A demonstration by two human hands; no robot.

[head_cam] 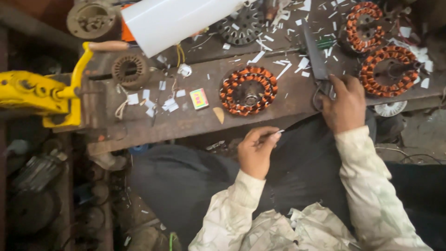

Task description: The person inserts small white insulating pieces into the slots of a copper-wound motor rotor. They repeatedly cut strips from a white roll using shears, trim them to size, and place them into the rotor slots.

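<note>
My left hand (256, 151) hovers over my lap and pinches a thin white paper strip (277, 133) between thumb and fingers. My right hand (344, 105) rests at the edge of the rusty metal workbench (153, 122), its fingers on the handles of large scissors (318, 69) whose blades point away from me. A copper-wound stator (248, 90) lies on the bench between the two hands, just beyond my left hand.
Two more copper-wound stators (388, 70) (364, 26) lie at the back right. White paper scraps litter the bench. A yellow hand-crank machine (42, 95) stands at the left, a white sheet roll (176, 21) at the top, a small colourful box (199, 98) near the middle.
</note>
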